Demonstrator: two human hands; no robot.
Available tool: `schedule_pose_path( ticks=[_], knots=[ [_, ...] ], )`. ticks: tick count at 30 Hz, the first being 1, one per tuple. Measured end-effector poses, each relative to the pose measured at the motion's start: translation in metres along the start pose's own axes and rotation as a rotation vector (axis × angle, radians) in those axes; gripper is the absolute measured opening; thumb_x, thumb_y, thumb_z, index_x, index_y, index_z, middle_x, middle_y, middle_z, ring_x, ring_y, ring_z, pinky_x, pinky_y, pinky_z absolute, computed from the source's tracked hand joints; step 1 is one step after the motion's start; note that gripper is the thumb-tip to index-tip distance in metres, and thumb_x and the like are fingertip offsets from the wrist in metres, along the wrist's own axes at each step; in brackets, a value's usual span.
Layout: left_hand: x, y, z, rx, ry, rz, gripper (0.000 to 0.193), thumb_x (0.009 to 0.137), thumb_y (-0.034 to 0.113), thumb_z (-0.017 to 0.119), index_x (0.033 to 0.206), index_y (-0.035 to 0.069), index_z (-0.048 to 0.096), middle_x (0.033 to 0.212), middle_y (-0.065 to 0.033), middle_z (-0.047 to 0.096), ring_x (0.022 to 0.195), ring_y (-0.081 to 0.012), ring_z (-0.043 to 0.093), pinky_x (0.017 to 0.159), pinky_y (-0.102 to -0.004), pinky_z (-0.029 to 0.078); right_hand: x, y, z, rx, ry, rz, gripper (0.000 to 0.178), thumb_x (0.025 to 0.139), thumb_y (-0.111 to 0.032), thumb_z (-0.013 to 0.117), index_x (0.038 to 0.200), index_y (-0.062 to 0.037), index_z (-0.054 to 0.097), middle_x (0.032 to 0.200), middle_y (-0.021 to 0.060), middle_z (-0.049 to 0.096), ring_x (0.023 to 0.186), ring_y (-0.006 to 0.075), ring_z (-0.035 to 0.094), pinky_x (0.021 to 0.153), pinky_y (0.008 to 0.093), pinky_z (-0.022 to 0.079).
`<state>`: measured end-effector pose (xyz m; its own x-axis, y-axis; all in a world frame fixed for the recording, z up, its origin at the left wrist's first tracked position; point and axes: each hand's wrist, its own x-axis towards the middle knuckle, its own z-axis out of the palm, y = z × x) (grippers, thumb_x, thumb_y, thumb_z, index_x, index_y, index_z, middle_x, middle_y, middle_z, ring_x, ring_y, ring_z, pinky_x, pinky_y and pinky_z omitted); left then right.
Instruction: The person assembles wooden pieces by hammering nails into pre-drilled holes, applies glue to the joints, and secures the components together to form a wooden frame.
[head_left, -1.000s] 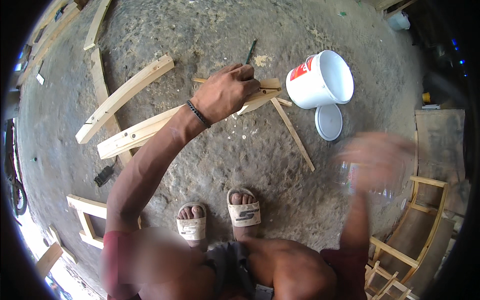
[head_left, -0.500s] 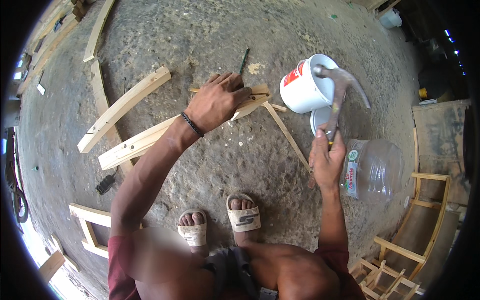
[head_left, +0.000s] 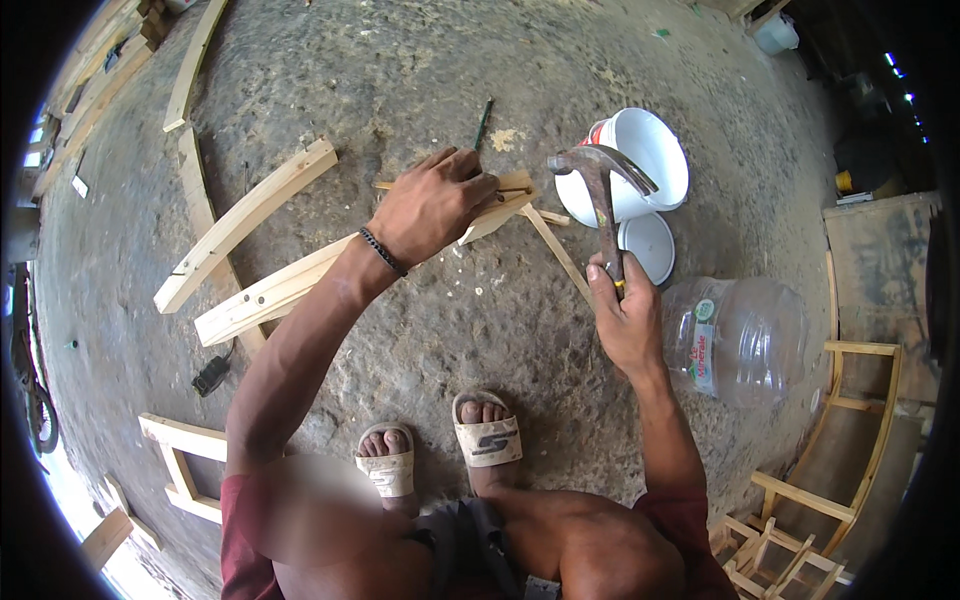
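Head view, two bare hands at work over a rough floor [head_left: 400,335], described from the fingers outward. Right hand [head_left: 630,320]: the fingers are closed around the handle of a claw hammer [head_left: 604,215], whose metal head is raised beyond the fingertips, its claw pointing right and its striking face left. Left hand [head_left: 435,205]: the fingers are bent down over a pale wooden beam [head_left: 275,288]; the tips are hidden, and whether they grip or merely press cannot be told. The beam's end projects just to the right of these fingers and bears a thin dark nail-like piece [head_left: 514,190], too small to identify surely; the other end extends left, passing under the wrist. Between the two hands, a narrow wooden strip [head_left: 562,255] slants toward the right fingers. Just beyond the left fingers lies a slim green stick [head_left: 484,122]. Near the right fingers, on their far side, is a white lid [head_left: 648,247]; behind the hammer head, an open white bucket [head_left: 650,165]. Right of the right hand is a large clear plastic bottle [head_left: 755,340]. Well left of the left fingers lies a second beam [head_left: 245,225].
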<state>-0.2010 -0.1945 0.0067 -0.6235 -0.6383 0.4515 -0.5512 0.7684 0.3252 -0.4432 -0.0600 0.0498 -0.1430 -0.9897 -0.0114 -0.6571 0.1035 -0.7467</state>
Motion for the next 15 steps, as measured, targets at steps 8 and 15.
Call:
schedule_pose_path(
  ticks=[8,15],
  knots=[
    [0.001,0.001,0.001,-0.001,0.026,0.001,0.018,0.090,0.019,0.068,0.099,0.004,0.069,0.088,-0.0076,0.059,0.085,-0.0249,0.062,0.077,-0.0382,0.054,0.005,-0.011,-0.004,-0.053,-0.063,-0.043,0.020,0.098,-0.019,0.060,0.102,0.0012,0.061,0.070,0.0151,0.061,0.059,0.0260,0.059,0.057,0.0381,0.044],
    [-0.002,-0.001,0.002,0.059,0.021,-0.006,0.018,0.090,0.021,0.068,0.098,0.005,0.070,0.090,-0.0067,0.060,0.086,-0.0241,0.062,0.078,-0.0375,0.055,0.008,-0.017,-0.004,-0.077,-0.100,-0.025,0.021,0.098,-0.019,0.060,0.098,0.0019,0.059,0.067,0.0175,0.059,0.060,0.0308,0.060,0.058,0.0413,0.044]
  ],
)
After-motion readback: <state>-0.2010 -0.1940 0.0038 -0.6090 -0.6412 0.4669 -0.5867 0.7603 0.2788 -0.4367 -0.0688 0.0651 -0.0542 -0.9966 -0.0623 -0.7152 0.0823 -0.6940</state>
